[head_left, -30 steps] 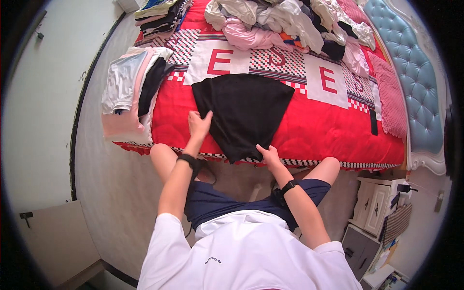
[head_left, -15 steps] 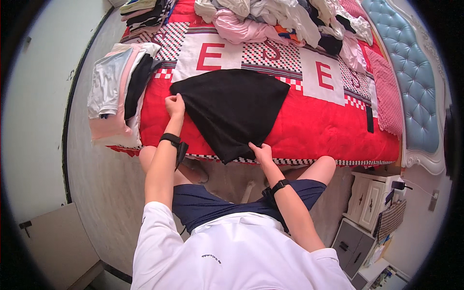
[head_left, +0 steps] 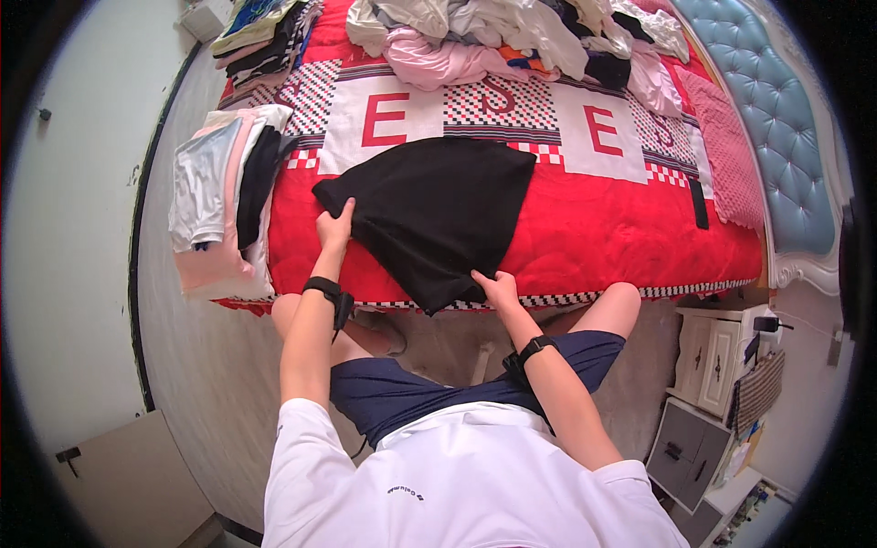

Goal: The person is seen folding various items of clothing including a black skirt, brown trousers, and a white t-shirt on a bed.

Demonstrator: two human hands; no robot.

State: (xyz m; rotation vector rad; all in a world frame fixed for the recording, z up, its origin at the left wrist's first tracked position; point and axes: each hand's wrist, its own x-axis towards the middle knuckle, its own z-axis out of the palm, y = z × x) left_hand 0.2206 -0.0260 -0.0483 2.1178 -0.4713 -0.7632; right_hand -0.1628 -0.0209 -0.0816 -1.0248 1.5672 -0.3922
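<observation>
Black garment (head_left: 438,219): since the frame of one second ago, its left edge has spread farther left and the cloth lies wider; the left hand (head_left: 334,228) has moved outward with that edge, while the right hand (head_left: 499,290) stays at the lower end.
Garment's place: middle of the frame, laid out on the red bed cover (head_left: 630,242), broad at the top and narrowing downward; the bottom end reaches the checkered trim at the bed's near edge, and the top edge overlaps the patterned band (head_left: 498,100).
Left-hand grip: thumb lying on the black cloth at its left edge, the other fingers bent beside it; whether they pinch the fabric, I cannot tell.
Right-hand grip: narrow, thumb and fingers closed on the lower right corner of the cloth.
Wrists: dark bands, one on the left (head_left: 320,285) and one on the right (head_left: 537,345).
Folded stack (head_left: 206,187): left of the frame, near the left hand, pale grey, pink, white and black layers.
Second stack (head_left: 265,46): upper left of the frame, folded clothes in mixed colours.
Loose heap (head_left: 512,41): top of the frame, crumpled white, pink and dark clothes, some orange showing.
Bed's right end: a blue tufted headboard (head_left: 772,110) at upper right, a pink textured pillow (head_left: 728,164) just beside it.
Lower right: a white cabinet (head_left: 708,361) with two door panels.
</observation>
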